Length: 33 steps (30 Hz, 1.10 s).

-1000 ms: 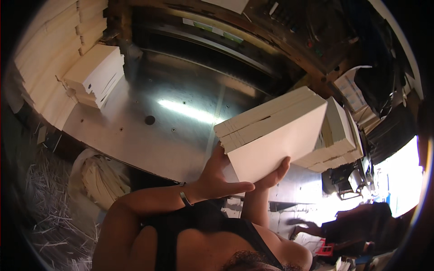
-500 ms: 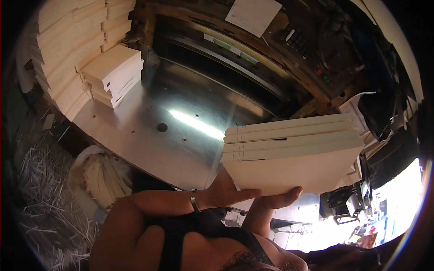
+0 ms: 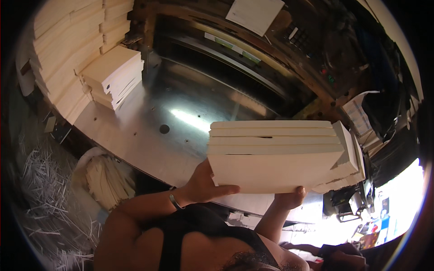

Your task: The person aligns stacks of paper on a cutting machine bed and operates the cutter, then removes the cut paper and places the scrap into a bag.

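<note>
White paper shreds [image 3: 43, 192], lower left

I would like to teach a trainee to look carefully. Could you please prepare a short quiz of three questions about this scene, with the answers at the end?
1. True or false: the left hand and the right hand both touch the held paper stack.
2. On which of the person's wrists is the silver bracelet? a) right b) left c) both
3. Fill the gap: the round dark hole is in the surface of the ____.

Key: 1. True. 2. b. 3. Metal table.
</note>
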Each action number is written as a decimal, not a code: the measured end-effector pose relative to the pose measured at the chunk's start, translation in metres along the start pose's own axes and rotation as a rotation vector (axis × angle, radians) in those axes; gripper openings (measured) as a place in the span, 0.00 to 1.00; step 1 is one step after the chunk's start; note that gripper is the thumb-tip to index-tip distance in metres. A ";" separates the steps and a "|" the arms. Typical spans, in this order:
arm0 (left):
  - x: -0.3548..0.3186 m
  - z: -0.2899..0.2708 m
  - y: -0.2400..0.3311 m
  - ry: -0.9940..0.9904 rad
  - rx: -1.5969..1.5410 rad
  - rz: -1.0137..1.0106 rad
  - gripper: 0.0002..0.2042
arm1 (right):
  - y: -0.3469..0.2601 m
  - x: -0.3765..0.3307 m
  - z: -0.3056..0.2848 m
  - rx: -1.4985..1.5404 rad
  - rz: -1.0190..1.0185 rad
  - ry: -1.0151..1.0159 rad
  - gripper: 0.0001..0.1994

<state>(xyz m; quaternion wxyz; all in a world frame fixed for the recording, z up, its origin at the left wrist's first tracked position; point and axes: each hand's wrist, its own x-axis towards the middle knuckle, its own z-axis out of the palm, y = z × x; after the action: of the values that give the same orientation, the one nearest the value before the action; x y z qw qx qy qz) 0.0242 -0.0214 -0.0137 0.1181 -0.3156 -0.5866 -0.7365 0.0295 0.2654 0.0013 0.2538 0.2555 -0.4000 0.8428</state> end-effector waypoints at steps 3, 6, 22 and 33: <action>-0.007 -0.016 -0.003 -0.064 -0.050 -0.143 0.34 | -0.012 0.006 0.013 -0.292 0.005 0.042 0.31; -0.010 -0.033 -0.002 -0.097 0.000 -0.179 0.32 | -0.019 0.008 0.011 -0.415 0.177 -0.067 0.31; 0.009 -0.070 -0.034 0.030 -0.175 -0.492 0.36 | 0.028 -0.001 -0.005 -0.444 0.592 0.030 0.31; 0.098 -0.114 -0.093 -0.001 0.363 -0.785 0.60 | 0.100 0.026 -0.046 -0.790 0.810 0.181 0.21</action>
<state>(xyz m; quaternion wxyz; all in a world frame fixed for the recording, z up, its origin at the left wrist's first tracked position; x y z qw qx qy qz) -0.1391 -0.0823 -0.0405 -0.1179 -0.0428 -0.7821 -0.6103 -0.0632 0.2532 -0.0619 0.0200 -0.1056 -0.7271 0.6781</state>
